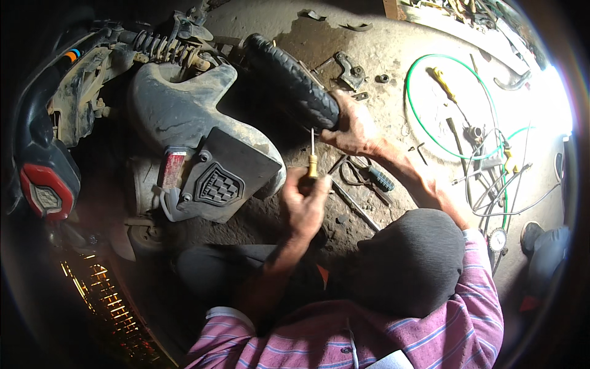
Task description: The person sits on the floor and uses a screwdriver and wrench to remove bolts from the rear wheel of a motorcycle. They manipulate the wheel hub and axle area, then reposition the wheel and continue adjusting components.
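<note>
My left hand is closed around the yellow handle of a screwdriver, its shaft pointing up toward the tyre. The shaft's tip is close to the lower edge of a black tyre; I cannot tell whether it touches. My right hand grips the tyre's near end, its thumb on the near side and some fingers hidden behind the rubber. Left of the tyre stands a scooter's grey, dirty rear body with a black cover bearing a checkered shield emblem.
On the dirt ground lie a blue-handled tool, a metal bracket part, a green hose, a yellow-handled screwdriver, thin cables and a round gauge. My bent knee is near. Another person's leg shows at right.
</note>
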Available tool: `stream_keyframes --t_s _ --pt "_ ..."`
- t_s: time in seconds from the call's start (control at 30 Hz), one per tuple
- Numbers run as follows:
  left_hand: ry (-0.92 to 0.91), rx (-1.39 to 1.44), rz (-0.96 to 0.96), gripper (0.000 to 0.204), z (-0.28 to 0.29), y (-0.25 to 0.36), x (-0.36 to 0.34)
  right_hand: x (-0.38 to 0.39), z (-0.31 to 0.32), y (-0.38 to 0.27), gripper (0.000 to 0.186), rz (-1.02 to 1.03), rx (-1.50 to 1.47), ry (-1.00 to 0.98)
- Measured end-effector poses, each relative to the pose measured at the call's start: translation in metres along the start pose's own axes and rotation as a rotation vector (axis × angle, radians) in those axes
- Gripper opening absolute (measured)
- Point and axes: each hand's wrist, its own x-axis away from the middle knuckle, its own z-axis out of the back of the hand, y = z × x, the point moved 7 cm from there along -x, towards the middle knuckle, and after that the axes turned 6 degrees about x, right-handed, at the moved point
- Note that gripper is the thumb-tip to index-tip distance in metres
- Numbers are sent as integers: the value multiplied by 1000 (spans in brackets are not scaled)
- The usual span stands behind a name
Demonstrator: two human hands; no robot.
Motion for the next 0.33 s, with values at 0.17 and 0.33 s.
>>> stream_keyframes --t_s 0.17,0.33 --pt "-37 379 445 18 -40 -10 21 11 -3 4 69 3 -59 -9" --pt "-141 890 694 17 -86 15 19 13 -4 14 66 74 -37 60"
